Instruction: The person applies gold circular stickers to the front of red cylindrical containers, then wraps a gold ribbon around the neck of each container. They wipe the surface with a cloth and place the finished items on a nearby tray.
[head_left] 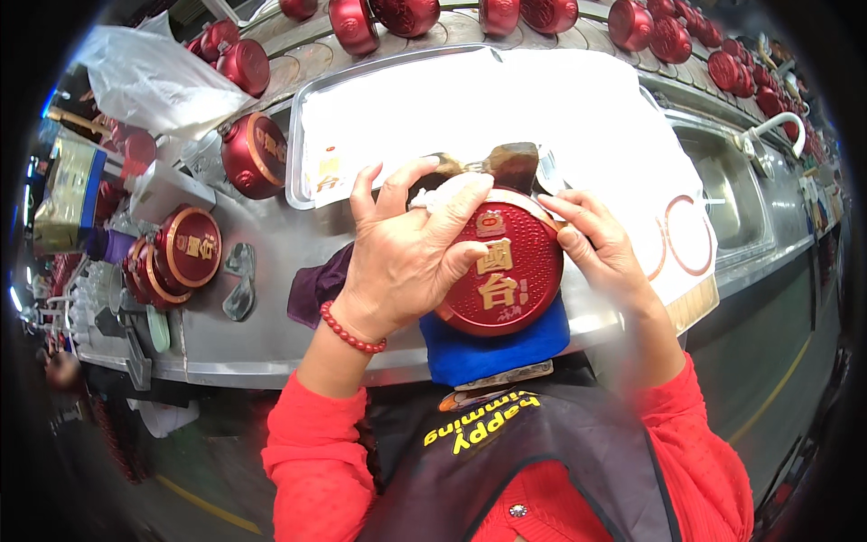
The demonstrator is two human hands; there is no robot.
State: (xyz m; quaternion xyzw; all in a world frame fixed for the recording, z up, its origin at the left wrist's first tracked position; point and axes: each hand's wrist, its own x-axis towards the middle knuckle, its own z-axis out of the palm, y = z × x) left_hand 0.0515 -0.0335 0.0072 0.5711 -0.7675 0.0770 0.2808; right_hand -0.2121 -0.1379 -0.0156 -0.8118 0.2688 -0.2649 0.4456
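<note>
A round, flat-faced red bottle [537, 271] with raised gold characters lies face up in front of me, propped on a blue cloth pad [452, 357]. My left hand [393, 239] steadies its upper left rim, thumb bent over the face and fingers reaching past the far edge. At the upper right rim, my right hand [601, 239] pinches a thin copper-coloured trim ring [545, 215] between thumb and fingers. Part of the ring is hidden by my left hand. Just beyond the bottle stands a dark brown tape-like block [513, 165], near my left fingertips.
Loose copper-coloured rings [689, 237] lie on a white sheet [578, 108] over a tray. To the left are finished-looking red bottles [192, 246], a dark tool [239, 282] and a purple cloth [318, 287]. A sink [722, 194] is at right; more red bottles [352, 25] line the back.
</note>
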